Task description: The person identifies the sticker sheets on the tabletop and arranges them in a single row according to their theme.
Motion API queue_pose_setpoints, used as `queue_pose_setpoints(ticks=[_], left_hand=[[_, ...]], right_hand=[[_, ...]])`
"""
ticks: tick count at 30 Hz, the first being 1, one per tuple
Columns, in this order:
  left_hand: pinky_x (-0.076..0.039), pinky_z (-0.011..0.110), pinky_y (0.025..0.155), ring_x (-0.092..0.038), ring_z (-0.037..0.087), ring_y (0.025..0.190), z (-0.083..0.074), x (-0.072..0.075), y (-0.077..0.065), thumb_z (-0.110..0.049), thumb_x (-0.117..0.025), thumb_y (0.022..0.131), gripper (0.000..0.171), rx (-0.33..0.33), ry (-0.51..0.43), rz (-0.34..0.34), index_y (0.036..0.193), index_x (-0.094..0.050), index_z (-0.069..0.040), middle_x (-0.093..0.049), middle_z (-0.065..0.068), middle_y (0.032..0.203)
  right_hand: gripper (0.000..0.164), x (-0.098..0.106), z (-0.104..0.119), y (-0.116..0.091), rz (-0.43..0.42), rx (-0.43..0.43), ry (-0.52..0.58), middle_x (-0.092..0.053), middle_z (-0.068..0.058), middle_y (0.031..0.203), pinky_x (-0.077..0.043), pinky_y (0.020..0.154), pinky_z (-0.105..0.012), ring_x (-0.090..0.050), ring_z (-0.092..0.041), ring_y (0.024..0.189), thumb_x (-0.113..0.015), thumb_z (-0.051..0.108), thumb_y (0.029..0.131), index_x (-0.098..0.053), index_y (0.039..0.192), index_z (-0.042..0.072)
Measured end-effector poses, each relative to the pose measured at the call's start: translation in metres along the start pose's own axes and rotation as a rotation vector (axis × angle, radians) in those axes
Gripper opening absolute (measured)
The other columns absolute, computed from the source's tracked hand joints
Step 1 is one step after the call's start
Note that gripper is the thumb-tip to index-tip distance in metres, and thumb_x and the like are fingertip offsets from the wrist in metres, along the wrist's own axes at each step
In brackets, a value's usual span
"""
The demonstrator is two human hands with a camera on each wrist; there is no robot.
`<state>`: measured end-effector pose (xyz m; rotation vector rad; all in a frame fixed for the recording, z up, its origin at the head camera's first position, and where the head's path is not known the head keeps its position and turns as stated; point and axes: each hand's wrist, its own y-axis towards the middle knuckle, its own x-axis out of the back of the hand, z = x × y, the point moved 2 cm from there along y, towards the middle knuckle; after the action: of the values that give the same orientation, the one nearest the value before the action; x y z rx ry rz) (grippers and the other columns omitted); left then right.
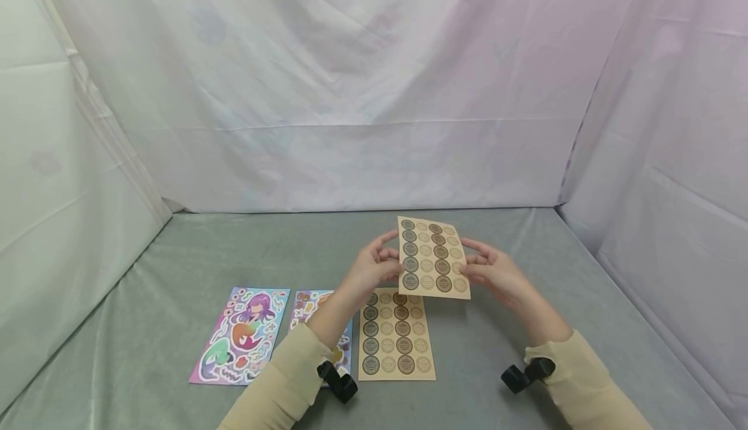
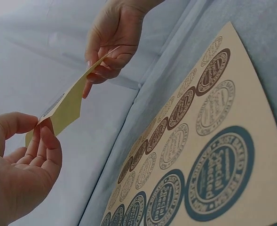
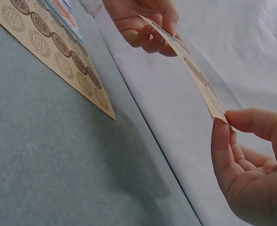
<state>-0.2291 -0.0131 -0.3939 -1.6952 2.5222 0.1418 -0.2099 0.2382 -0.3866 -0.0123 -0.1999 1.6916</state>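
A tan sticker sheet [image 1: 434,258] with rows of round labels is held up above the table, slightly bowed, between both hands. My left hand [image 1: 374,266] pinches its left edge between thumb and fingers. At the opposite edge, my right hand [image 1: 491,271] pinches it the same way, as the right wrist view shows with the thumb [image 3: 251,120] on one face. Below lies a second tan sheet [image 1: 397,345] of the same kind, flat on the table, its far edge partly covered by the raised one. Its round labels are dark blue, brown and pale.
A mermaid sticker sheet [image 1: 242,339] lies at the left on the grey table [image 1: 497,365]. Beside it, another colourful sticker sheet [image 1: 310,303] is partly hidden under the left forearm. White cloth walls [image 1: 374,157] enclose the table at the back and sides.
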Motion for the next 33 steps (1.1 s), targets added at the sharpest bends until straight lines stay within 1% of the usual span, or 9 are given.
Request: queue_pose_setpoints(ticks=[3, 6, 11, 14, 17, 24, 26, 30, 33], left_hand=[[-0.054, 0.039, 0.076, -0.063, 0.016, 0.075, 0.001, -0.001, -0.001, 0.005, -0.063, 0.084, 0.071, -0.006, 0.012, 0.003, 0.147, -0.038, -0.015, -0.065, 0.008, 0.097], [-0.054, 0.033, 0.070, -0.061, 0.016, 0.071, 0.002, -0.002, 0.000, 0.005, -0.064, 0.084, 0.069, -0.008, 0.014, 0.004, 0.146, -0.040, -0.015, -0.065, 0.007, 0.092], [-0.052, 0.027, 0.064, -0.058, 0.015, 0.066, 0.002, -0.005, -0.002, 0.004, -0.064, 0.085, 0.070, 0.000, 0.034, 0.024, 0.147, -0.036, -0.012, -0.062, 0.004, 0.081], [-0.052, 0.028, 0.063, -0.058, 0.016, 0.065, 0.000, -0.006, -0.004, 0.005, -0.061, 0.087, 0.068, 0.000, 0.056, 0.045, 0.148, -0.034, -0.007, -0.063, 0.004, 0.078], [-0.052, 0.030, 0.064, -0.059, 0.019, 0.066, 0.000, -0.007, -0.004, 0.005, -0.060, 0.087, 0.067, -0.005, 0.066, 0.059, 0.147, -0.033, -0.004, -0.064, 0.005, 0.077], [-0.052, 0.035, 0.066, -0.060, 0.019, 0.067, 0.005, -0.010, -0.006, 0.001, -0.063, 0.086, 0.068, -0.006, 0.095, 0.053, 0.147, -0.037, -0.013, -0.067, 0.004, 0.077], [-0.052, 0.037, 0.066, -0.061, 0.021, 0.067, 0.006, -0.011, -0.007, 0.000, -0.064, 0.085, 0.068, -0.004, 0.109, 0.053, 0.147, -0.038, -0.015, -0.067, 0.005, 0.078], [-0.052, 0.036, 0.065, -0.062, 0.022, 0.067, 0.008, -0.012, -0.008, -0.002, -0.065, 0.084, 0.070, 0.006, 0.118, 0.058, 0.146, -0.039, -0.017, -0.068, 0.008, 0.080], [-0.051, 0.032, 0.062, -0.062, 0.020, 0.065, 0.010, -0.012, -0.008, -0.002, -0.065, 0.084, 0.070, 0.014, 0.115, 0.064, 0.146, -0.038, -0.018, -0.069, 0.008, 0.080]], right_hand=[[0.076, 0.001, 0.000, -0.003, -0.005, -0.002, -0.004, -0.065, -0.010, 0.098, -0.053, 0.080, -0.031, -0.065, -0.017, 0.088, -0.062, -0.006, 0.087, -0.022, 0.152, 0.004], [0.077, 0.003, 0.000, -0.006, -0.007, 0.001, -0.004, -0.065, -0.009, 0.097, -0.053, 0.080, -0.033, -0.064, -0.017, 0.087, -0.062, -0.006, 0.087, -0.022, 0.152, 0.006], [0.076, 0.005, 0.000, -0.012, 0.009, 0.036, 0.003, -0.064, -0.007, 0.094, -0.054, 0.080, -0.034, -0.064, -0.017, 0.085, -0.061, -0.006, 0.087, -0.021, 0.152, 0.003], [0.075, 0.006, 0.000, -0.016, 0.020, 0.055, 0.010, -0.063, -0.007, 0.094, -0.054, 0.079, -0.034, -0.065, -0.017, 0.085, -0.061, -0.007, 0.087, -0.021, 0.151, 0.002], [0.075, 0.007, 0.000, -0.019, 0.029, 0.062, 0.006, -0.063, -0.007, 0.093, -0.054, 0.078, -0.033, -0.065, -0.017, 0.084, -0.061, -0.006, 0.088, -0.021, 0.151, 0.001], [0.075, 0.009, -0.003, -0.026, 0.026, 0.064, -0.006, -0.063, -0.008, 0.093, -0.054, 0.077, -0.033, -0.065, -0.017, 0.084, -0.061, -0.004, 0.088, -0.020, 0.151, 0.001], [0.076, 0.010, -0.004, -0.027, 0.026, 0.066, -0.007, -0.063, -0.008, 0.093, -0.054, 0.077, -0.032, -0.065, -0.017, 0.084, -0.061, -0.005, 0.088, -0.020, 0.151, 0.001], [0.076, 0.011, -0.006, -0.030, 0.034, 0.066, -0.001, -0.064, -0.009, 0.095, -0.054, 0.077, -0.034, -0.065, -0.018, 0.084, -0.061, -0.005, 0.088, -0.019, 0.151, 0.001], [0.076, 0.012, -0.007, -0.032, 0.037, 0.069, 0.008, -0.064, -0.009, 0.095, -0.055, 0.077, -0.034, -0.066, -0.019, 0.083, -0.062, -0.005, 0.087, -0.019, 0.151, 0.001]])
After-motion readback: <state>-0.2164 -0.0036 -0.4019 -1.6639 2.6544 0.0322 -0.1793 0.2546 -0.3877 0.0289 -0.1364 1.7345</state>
